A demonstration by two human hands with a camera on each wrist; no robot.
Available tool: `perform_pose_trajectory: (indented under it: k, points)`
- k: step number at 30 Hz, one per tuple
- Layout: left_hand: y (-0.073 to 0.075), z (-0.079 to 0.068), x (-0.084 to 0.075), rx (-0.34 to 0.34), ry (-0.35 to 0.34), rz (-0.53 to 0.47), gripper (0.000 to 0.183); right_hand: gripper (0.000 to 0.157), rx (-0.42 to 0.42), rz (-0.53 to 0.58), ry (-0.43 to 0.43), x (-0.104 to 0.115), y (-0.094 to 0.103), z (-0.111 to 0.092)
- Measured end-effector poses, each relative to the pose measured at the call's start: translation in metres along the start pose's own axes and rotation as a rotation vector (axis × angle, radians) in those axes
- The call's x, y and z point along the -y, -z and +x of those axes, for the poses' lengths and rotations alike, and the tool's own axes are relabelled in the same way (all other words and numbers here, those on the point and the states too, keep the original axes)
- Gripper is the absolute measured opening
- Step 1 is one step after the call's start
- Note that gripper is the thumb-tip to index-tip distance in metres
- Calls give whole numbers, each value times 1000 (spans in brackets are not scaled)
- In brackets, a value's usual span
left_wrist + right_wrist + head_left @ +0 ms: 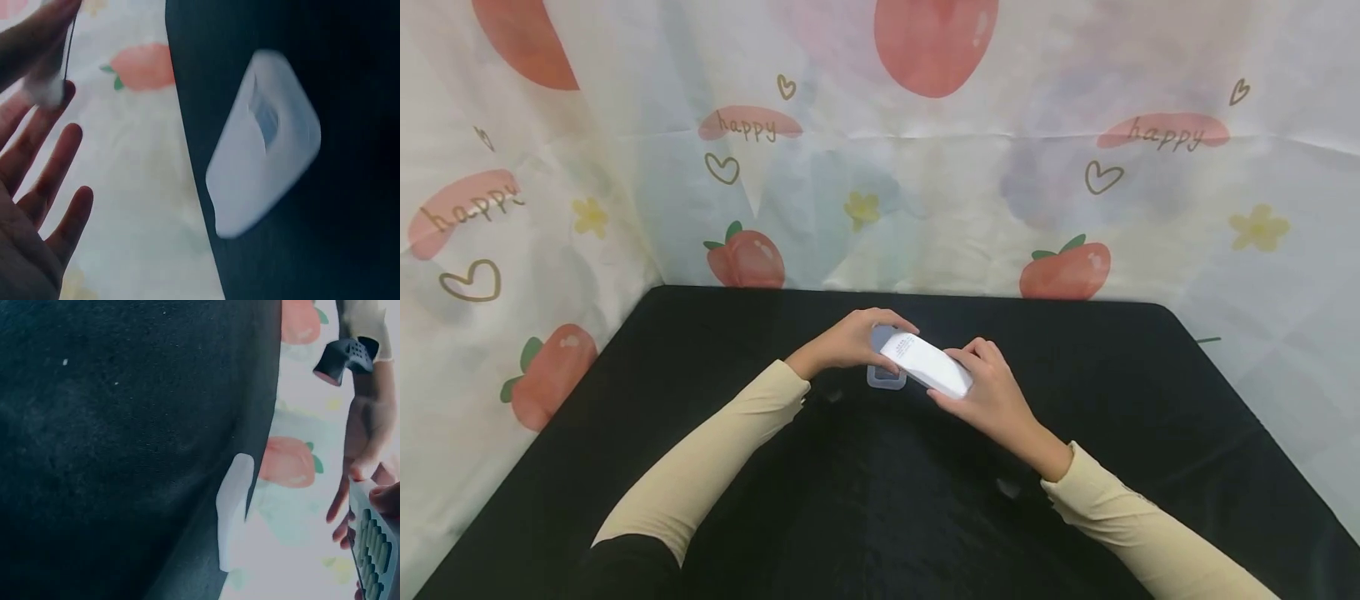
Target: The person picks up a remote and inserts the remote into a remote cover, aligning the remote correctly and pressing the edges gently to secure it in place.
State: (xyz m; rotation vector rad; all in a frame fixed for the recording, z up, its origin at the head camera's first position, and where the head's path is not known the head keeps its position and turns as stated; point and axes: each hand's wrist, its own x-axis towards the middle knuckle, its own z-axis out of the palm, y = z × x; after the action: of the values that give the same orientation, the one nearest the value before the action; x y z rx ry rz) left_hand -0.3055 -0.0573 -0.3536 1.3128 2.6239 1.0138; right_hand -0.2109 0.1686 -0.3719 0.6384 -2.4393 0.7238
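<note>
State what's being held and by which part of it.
A white remote control: the left grip holds its farther end, the right grip its nearer end.

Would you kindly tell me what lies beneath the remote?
Below the held remote, a pale case lies on the black table. In the head view, its near end shows; the left hand and remote cover other parts.

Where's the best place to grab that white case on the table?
Probably pinch its two long sides, reaching from above: the white case looks flat on the black table, longer than wide, and nothing sits on top of it.
</note>
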Motion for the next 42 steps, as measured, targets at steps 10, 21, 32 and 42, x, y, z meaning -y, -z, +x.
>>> perform_pose_trajectory:
  k: [10,21,32,42]
  points:
    - [10,7,30,70,135,348,34,46,122,34,-88,-13,-5,2]
    - [-14,15,41,189,59,726,15,44,244,43,-46,-24,-20,7]
    - [-31,19,47,191,86,800,10,44,341,14,-41,-28,-26,6]
    - [-35,19,49,177,92,822,7,45,369,12,-37,-31,-30,8]
